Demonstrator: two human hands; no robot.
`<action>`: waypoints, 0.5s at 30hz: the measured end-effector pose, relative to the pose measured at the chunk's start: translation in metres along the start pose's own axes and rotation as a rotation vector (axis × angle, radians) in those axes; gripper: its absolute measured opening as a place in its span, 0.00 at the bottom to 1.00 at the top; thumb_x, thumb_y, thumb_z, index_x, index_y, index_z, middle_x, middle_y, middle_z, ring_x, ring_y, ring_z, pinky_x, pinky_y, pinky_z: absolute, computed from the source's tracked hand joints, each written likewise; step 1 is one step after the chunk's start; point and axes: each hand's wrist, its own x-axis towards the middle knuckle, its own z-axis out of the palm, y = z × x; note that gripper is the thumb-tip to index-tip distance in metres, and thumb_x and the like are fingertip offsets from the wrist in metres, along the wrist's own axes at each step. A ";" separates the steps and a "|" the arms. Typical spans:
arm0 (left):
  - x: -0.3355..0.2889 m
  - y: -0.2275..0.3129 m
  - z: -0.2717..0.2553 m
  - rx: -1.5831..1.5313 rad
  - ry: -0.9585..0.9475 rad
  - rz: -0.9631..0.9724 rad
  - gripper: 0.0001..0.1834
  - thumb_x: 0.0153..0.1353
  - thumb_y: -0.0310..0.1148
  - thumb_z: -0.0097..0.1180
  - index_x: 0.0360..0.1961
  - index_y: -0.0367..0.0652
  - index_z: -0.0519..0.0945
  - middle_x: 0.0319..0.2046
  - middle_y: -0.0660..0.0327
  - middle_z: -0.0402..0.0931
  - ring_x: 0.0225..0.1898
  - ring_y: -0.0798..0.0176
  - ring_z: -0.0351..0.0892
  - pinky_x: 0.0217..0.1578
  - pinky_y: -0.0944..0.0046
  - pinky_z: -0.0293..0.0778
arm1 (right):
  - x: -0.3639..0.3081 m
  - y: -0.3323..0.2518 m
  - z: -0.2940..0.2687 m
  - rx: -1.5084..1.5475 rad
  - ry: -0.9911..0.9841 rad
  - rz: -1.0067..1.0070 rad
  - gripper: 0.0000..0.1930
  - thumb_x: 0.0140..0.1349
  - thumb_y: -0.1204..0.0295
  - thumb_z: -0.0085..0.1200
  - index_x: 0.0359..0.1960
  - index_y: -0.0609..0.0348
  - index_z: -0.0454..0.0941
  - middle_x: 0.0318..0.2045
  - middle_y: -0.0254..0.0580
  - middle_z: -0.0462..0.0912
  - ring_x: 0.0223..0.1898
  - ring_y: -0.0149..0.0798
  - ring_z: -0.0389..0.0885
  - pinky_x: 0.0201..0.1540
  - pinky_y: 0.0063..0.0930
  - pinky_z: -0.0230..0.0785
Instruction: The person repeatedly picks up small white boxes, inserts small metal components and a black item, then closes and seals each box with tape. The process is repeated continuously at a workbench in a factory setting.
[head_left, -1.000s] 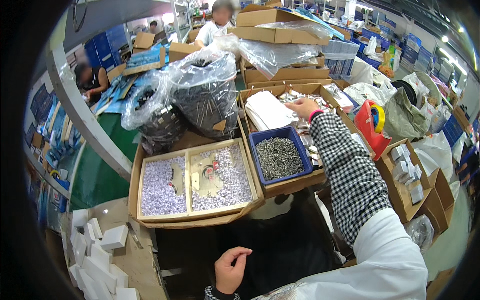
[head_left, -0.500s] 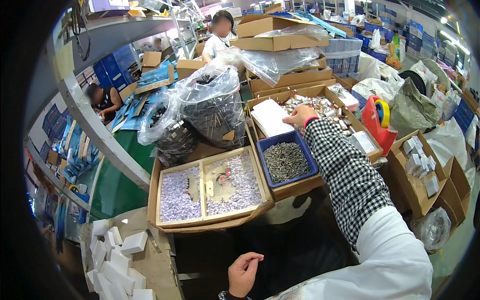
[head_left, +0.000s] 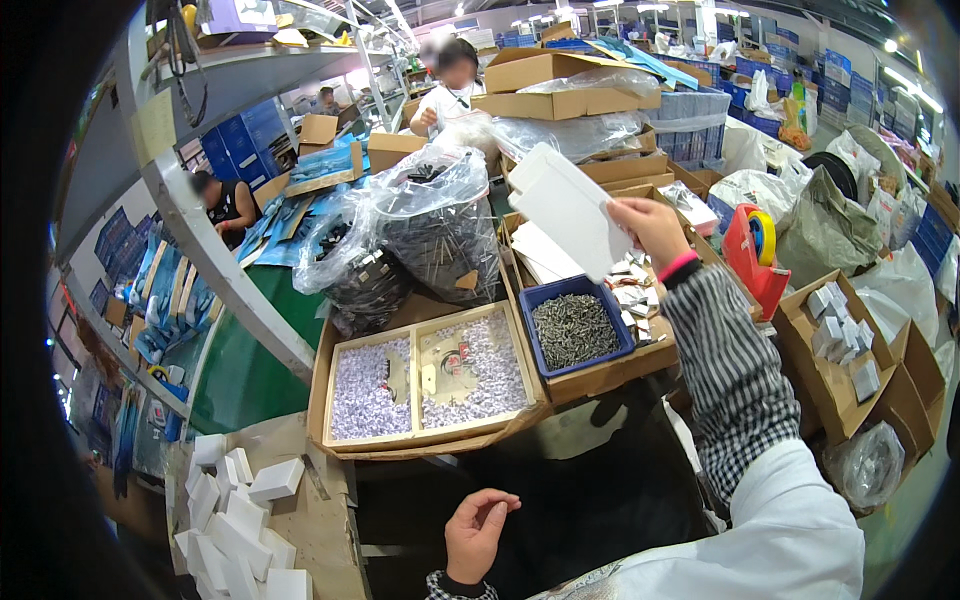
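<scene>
My right hand [head_left: 652, 232] grips a flat white carton [head_left: 566, 208] by its right edge, thumb on top. The carton is raised and tilted above a stack of similar white flat pieces [head_left: 540, 252] in a cardboard box. Below it stands a blue tray [head_left: 628, 338] filled with small metal screw-like parts [head_left: 575, 330]. My left hand [head_left: 478, 532] hovers low in front of me, fingers curled against the thumb, with nothing showing in it. Nearest to that hand is a two-part wooden tray [head_left: 414, 385] holding many small whitish pieces.
Clear bags of dark parts [head_left: 440, 235] stand behind the wooden tray. Small white boxes [head_left: 240, 535] are piled at lower left. A red tape dispenser [head_left: 742, 255] and an open carton of white boxes [head_left: 845, 340] are at right. Two or more people work farther back.
My right hand has lifted a flat white carton off the stack and drawn it up and to the right. My left hand has stayed nearly in place.
</scene>
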 end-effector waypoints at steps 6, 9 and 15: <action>0.021 0.023 0.015 -0.508 -0.299 0.108 0.48 0.51 0.40 0.68 0.67 0.40 0.51 0.66 0.53 0.54 0.67 0.54 0.54 0.65 0.52 0.53 | -0.173 -0.012 0.032 0.126 -0.472 0.200 0.15 0.60 0.63 0.58 0.40 0.63 0.81 0.30 0.32 0.82 0.27 0.23 0.76 0.28 0.16 0.68; 0.022 0.026 0.026 -0.601 -0.397 0.075 0.62 0.38 0.50 0.75 0.69 0.46 0.48 0.66 0.51 0.53 0.67 0.50 0.53 0.64 0.47 0.54 | -0.245 0.005 0.046 0.196 -0.674 0.455 0.13 0.61 0.66 0.58 0.42 0.63 0.81 0.28 0.29 0.79 0.26 0.22 0.72 0.29 0.15 0.65; 0.006 0.018 0.027 -0.310 -0.518 -0.169 0.58 0.44 0.44 0.72 0.68 0.40 0.46 0.55 0.57 0.63 0.60 0.60 0.62 0.62 0.58 0.55 | -0.292 0.013 0.039 -0.121 -0.328 -0.207 0.14 0.59 0.65 0.60 0.44 0.56 0.78 0.36 0.34 0.77 0.23 0.24 0.72 0.29 0.18 0.69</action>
